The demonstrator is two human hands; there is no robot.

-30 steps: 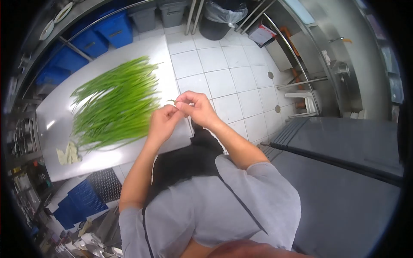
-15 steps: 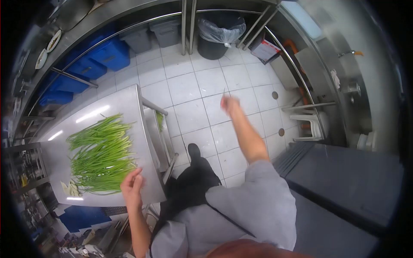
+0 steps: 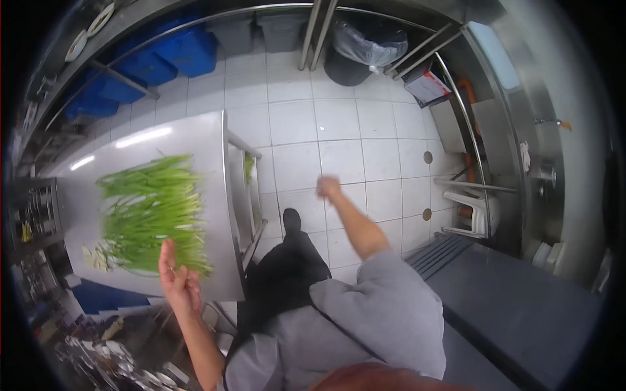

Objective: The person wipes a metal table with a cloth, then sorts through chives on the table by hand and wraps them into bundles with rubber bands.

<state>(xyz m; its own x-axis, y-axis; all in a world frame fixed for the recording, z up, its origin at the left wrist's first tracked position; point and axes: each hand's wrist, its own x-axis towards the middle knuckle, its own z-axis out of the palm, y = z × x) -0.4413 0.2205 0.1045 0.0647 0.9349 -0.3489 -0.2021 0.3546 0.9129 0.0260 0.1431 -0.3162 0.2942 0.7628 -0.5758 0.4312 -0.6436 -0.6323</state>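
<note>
The wide layer of long, thin, green leafy stalks (image 3: 150, 212) lies on the grey shiny metal table (image 3: 212, 140), at the left side of the person. I judge these stalks light, soft and easy to bend or bruise, perhaps a little slippery; it seems best to hold several together, gently, near their paler ends on the right. They look bright green, roughly parallel, with uneven tips. The bare left hand (image 3: 179, 280) is over their near edge, fingers loosely apart, nothing visible held; contact I cannot tell. The bare right hand (image 3: 328, 188), above white floor tiles (image 3: 293, 163), is blurred, so its fingers I cannot tell.
</note>
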